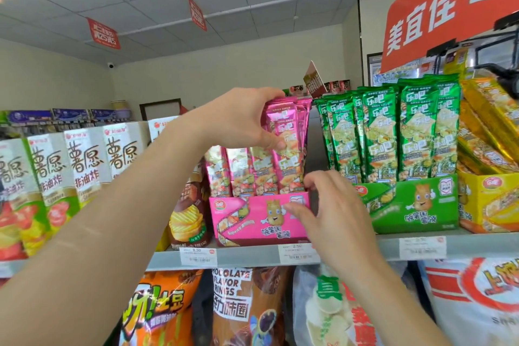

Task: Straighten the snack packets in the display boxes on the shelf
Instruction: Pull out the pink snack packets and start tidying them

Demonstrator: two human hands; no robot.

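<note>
Left: matte white-and-green cartons (84, 160) in a row. Left hand (247, 118) clamps the top of a tall glossy pink foil packet (292, 166), thumb on its front, fingers over its crimped top edge; the packet stands upright at the right end of the pink display box (247, 222), which is cardboard. Right hand (334, 213) pinches that box's right front corner. Both sit on the grey shelf (247, 257). Further right: green foil packets (393, 132) upright in a green box (415, 205), gold packets (488, 126) tilted.
</note>
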